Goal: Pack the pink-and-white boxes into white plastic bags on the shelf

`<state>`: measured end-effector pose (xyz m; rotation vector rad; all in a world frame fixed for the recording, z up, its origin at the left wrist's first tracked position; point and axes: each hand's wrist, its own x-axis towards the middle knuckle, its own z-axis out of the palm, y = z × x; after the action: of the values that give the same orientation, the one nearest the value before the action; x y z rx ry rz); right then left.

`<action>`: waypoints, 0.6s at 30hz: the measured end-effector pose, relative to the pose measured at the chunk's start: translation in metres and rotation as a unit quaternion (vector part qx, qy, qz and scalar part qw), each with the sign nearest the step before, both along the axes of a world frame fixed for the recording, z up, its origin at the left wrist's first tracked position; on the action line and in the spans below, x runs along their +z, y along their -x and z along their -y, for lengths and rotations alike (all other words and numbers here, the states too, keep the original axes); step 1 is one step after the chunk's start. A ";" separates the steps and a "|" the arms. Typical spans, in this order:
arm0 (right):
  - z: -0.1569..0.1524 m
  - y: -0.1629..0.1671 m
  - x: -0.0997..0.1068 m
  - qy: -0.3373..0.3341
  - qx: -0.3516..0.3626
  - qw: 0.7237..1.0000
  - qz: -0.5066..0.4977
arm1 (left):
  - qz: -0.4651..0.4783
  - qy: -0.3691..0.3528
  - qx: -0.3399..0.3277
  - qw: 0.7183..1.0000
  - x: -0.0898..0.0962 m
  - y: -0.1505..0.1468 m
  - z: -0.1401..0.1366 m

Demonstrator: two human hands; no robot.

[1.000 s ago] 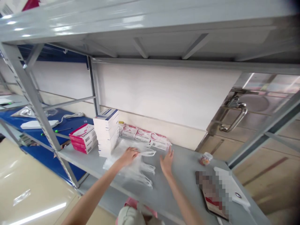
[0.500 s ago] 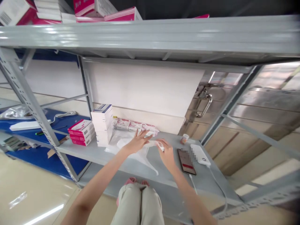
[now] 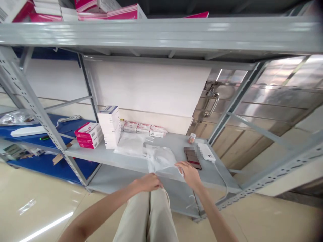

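Note:
A thin, white, see-through plastic bag (image 3: pixel 163 157) spreads over the front of the grey shelf, its near edge pulled towards my body. My left hand (image 3: pixel 149 182) is closed on the bag's near corner, just past the shelf's front edge and above my knees. At the bag's right corner, my right hand (image 3: pixel 188 173) pinches the plastic between thumb and fingers. A flat pile of similar white bags (image 3: pixel 131 144) lies behind and to the left.
Left of the bags stand a tall stack of white boxes (image 3: pixel 109 129) and pink-and-white boxes (image 3: pixel 88 135). Wrapped packs (image 3: pixel 143 128) line the back. On the right are a phone (image 3: pixel 193 158), a white power bank (image 3: pixel 206 152) with a cable, and a small jar (image 3: pixel 192 138).
Both hands have come back towards my body, the left one most. The bag, earlier hanging loosely between them, is now spread open at the shelf front. The view has shifted slightly.

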<state>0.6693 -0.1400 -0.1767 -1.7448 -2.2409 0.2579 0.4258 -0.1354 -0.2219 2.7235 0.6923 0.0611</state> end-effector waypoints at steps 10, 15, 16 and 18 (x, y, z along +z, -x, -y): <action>0.004 0.005 -0.005 0.023 -0.005 1.000 0.005 | -0.115 -0.080 0.169 0.976 0.023 0.020 -0.021; 0.006 0.053 -0.005 -0.066 -0.029 0.993 0.093 | -0.148 -0.104 0.166 0.969 0.023 0.016 -0.020; 0.003 0.061 -0.009 -0.062 -0.021 0.991 0.119 | -0.148 -0.106 0.169 0.969 0.023 0.016 -0.020; -0.005 0.070 -0.019 -0.026 -0.008 0.986 0.165 | -0.140 -0.111 0.171 0.969 0.023 0.019 -0.019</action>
<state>0.5996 -0.1355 -0.1956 -1.8934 -2.4280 -0.1028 0.4066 -0.1160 -0.1989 2.8162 1.3058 -0.1795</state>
